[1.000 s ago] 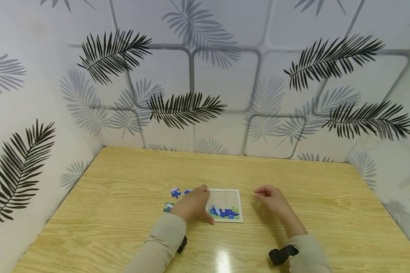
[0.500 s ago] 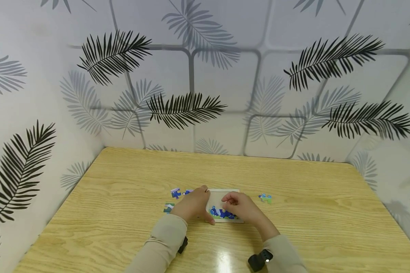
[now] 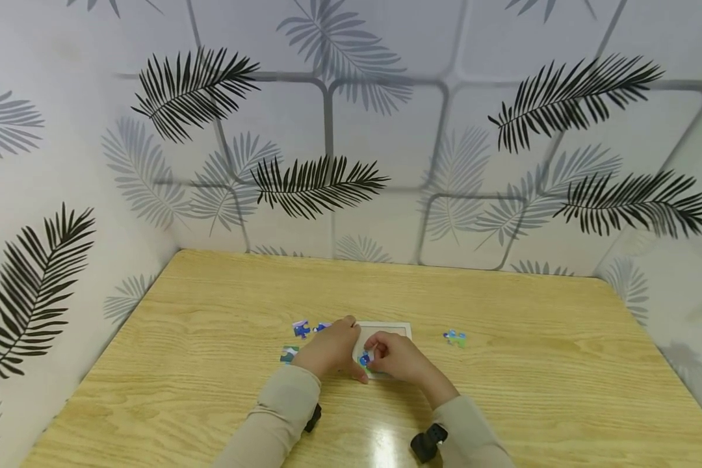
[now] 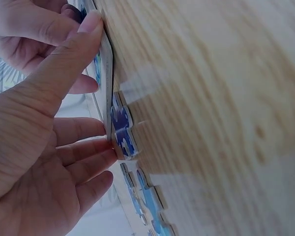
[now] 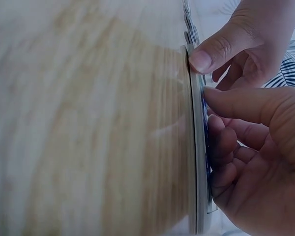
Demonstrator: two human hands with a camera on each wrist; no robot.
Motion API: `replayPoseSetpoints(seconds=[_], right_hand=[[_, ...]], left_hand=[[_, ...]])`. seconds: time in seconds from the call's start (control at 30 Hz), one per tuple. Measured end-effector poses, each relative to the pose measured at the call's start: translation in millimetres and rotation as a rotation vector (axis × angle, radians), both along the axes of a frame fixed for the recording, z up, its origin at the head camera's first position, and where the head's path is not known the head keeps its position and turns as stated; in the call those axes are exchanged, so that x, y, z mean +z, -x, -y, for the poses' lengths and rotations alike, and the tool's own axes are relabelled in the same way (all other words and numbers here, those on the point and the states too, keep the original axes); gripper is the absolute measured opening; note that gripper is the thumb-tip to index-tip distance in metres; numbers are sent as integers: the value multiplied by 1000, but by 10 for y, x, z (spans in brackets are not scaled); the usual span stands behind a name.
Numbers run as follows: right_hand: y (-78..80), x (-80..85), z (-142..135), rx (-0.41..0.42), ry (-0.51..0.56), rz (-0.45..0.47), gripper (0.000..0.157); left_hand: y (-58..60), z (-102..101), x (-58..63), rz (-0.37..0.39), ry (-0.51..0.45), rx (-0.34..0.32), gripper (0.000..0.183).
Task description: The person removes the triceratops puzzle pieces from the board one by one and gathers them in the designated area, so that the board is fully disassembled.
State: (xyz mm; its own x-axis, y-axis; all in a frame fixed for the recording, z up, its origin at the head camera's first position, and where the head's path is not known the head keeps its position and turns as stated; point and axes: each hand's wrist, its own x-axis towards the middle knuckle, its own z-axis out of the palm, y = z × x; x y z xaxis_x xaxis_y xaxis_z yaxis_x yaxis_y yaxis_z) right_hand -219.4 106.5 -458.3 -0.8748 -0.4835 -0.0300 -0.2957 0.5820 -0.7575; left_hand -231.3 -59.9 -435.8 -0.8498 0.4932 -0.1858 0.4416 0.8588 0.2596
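Note:
A light wooden puzzle tray [image 3: 398, 325] lies on the table, with blue and green jigsaw pieces along its near side. My left hand [image 3: 333, 348] holds the tray by its left side, thumb at the near corner [image 4: 91, 24] and fingers at the far part. My right hand [image 3: 398, 357] is over the tray's near left part. Its thumb [image 5: 216, 98] and curled fingers come down on either side of a blue puzzle piece [image 3: 364, 359], pinching it at the tray surface. The right hand hides most of the other pieces in the tray.
Loose puzzle pieces [image 3: 301, 329] lie left of the tray, including a green and white piece [image 3: 289, 353]. Another small group of blue and green pieces [image 3: 454, 337] lies to the right. Patterned walls [image 3: 386, 214] border the wooden table [image 3: 532, 364].
My right hand has moved left from beside the tray to over its near left part, uncovering the loose pieces on the right. My left hand has stayed on the tray.

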Motion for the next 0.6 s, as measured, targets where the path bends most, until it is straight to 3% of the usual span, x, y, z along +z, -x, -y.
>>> replayPoseSetpoints(seconds=[0.2,0.47,0.6], right_hand=[[16,-9,13,7,-32,-15,17],[24,3,20,12,-48,5,17],[23,1,26,8,-57,6,17]], left_hand=[[-2,-3,4,4,-1,5,67],[6,-1,-5,25,-7,19,80],[6,-3,-3,23,-6,19,78]])
